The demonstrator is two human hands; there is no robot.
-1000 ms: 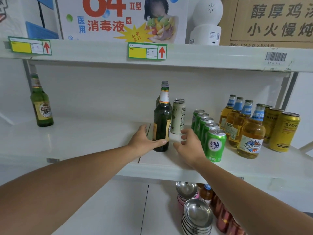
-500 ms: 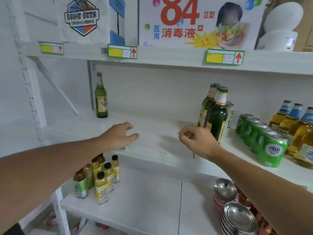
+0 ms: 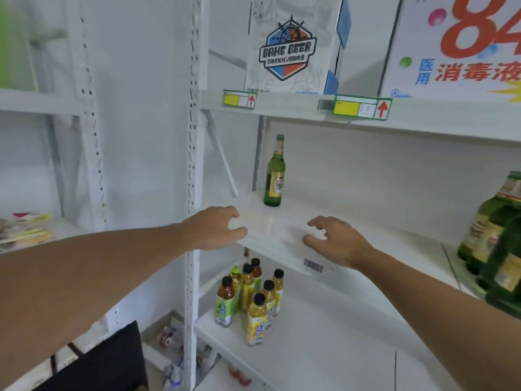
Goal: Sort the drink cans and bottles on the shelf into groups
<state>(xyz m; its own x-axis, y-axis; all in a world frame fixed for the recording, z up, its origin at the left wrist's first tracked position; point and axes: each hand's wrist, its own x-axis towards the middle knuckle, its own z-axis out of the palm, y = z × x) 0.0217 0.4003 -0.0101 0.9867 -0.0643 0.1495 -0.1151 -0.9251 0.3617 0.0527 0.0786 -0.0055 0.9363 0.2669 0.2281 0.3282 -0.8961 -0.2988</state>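
Observation:
A lone green beer bottle [image 3: 274, 173] with a yellow label stands upright at the far left back of the white middle shelf [image 3: 282, 221]. My left hand [image 3: 217, 230] hovers at the shelf's left front corner, fingers apart and holding nothing. Over the front part of the shelf my right hand [image 3: 335, 241] is spread out, also holding nothing, below and to the right of that bottle. A group of dark green beer bottles [image 3: 496, 244] stands blurred at the right edge of the view.
Several yellow and green tea bottles [image 3: 251, 294] stand on the lower shelf. A Bahe Beer carton [image 3: 290, 49] and a disinfectant box [image 3: 462, 43] sit on the top shelf. A perforated white upright [image 3: 193, 165] stands at the left.
The view has swung left, so the cans and amber bottles are out of sight. Both hands have moved left toward the lone green bottle, and the right hand has uncurled its fingers.

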